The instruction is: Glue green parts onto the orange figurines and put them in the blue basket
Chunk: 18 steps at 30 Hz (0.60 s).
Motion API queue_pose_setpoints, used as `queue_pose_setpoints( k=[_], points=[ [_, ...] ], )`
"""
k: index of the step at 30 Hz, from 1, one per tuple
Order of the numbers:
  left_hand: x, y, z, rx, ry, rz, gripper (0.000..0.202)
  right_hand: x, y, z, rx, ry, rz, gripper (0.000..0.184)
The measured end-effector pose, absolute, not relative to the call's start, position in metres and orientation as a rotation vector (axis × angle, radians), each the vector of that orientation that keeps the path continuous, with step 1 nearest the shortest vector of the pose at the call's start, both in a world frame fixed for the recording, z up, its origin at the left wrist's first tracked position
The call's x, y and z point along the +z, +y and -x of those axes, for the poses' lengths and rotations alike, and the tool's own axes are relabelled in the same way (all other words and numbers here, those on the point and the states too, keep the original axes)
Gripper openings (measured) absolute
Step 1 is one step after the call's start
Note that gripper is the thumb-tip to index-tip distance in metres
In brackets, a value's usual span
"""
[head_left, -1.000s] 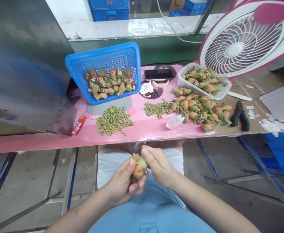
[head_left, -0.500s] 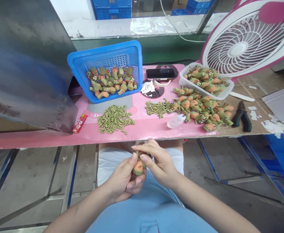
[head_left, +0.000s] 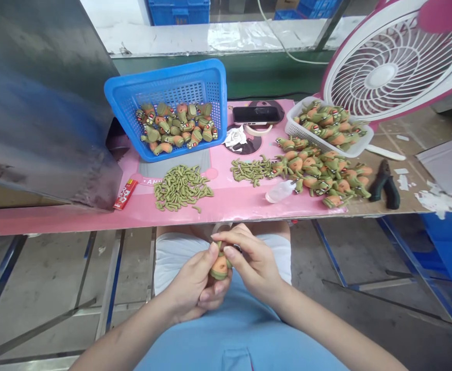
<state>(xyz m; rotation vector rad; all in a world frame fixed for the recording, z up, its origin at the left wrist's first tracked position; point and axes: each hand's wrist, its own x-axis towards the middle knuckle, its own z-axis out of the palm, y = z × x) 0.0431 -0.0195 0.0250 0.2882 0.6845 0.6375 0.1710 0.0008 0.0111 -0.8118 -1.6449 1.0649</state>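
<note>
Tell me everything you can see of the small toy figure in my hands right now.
The small toy figure has an orange body with olive-green parts at its top and lower edge, and looks like moulded soft plastic. It stands roughly upright above the lap, just below the near edge of the pink table. The left hand wraps it from the left and beneath, thumb against its upper side; the right hand pinches its top. The hands hide most of it.
</note>
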Motion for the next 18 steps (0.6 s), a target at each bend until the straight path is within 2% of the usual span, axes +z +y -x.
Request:
queue_pose_setpoints(
  k=[18],
  points=[
    [0.0224, -0.0248, -0.0432, 0.727, 0.655, -0.355, 0.043, 0.0109, -0.0038, -0.1702, 1.037, -1.651, 0.797, 0.020]
  ],
)
